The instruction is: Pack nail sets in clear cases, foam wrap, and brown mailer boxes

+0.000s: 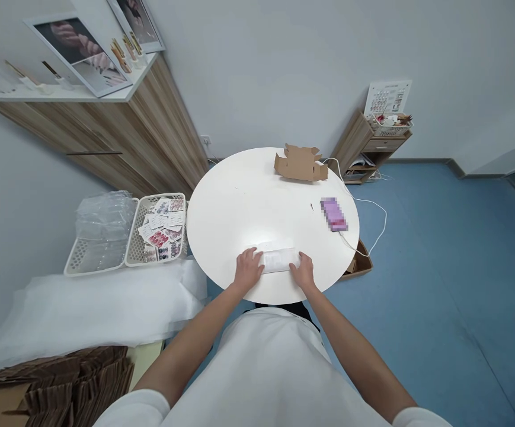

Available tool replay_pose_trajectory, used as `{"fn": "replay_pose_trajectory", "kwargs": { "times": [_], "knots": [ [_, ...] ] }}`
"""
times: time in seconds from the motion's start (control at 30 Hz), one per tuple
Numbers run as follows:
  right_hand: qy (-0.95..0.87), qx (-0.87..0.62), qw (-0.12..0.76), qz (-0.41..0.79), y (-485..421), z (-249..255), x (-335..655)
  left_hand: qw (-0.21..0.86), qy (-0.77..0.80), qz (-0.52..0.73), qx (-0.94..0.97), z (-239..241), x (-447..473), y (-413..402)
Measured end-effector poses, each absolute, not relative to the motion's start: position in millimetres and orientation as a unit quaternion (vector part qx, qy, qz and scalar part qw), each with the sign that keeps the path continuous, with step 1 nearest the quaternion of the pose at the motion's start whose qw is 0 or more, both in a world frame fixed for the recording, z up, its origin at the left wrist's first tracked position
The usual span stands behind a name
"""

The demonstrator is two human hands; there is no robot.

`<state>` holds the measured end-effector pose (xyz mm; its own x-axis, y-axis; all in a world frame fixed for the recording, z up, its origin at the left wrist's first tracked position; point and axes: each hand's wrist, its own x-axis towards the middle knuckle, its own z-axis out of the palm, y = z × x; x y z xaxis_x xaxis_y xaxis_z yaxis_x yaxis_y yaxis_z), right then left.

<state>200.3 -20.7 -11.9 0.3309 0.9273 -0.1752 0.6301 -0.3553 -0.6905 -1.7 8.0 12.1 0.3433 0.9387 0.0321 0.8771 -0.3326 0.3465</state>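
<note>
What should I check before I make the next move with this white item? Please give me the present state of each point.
1. Left hand at the left end of the white item: ok, touching.
2. Right hand at its right end: ok, touching.
3. Anything inside it: cannot tell.
4. Cardboard piece apart from the hands: ok, at the far side of the table.
5. White cable away from the white item: ok, looping past the table's right edge.
6. Purple item identified: cannot tell, it is pixelated.

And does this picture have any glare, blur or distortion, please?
Head view: soft glare on the white table, beyond the white packet, whose surface detail looks blurred; wide-angle distortion seems to tilt the cabinet; the purple item is pixelated.
</note>
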Motion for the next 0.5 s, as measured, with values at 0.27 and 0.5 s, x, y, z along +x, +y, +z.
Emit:
{"fn": "replay_pose_trajectory", "kwargs": {
  "times": [0.27, 0.5],
  "knots": [
    [-0.350, -0.782, 0.276, 0.436, -8, -5, 193, 0.104, 0.491, 0.064, 0.862, -1, 15, -8],
    [-0.333, -0.742, 0.310, 0.493, -8, 3, 206, 0.091, 0.481, 0.070, 0.869, -8, 12, -6]
  ]
}}
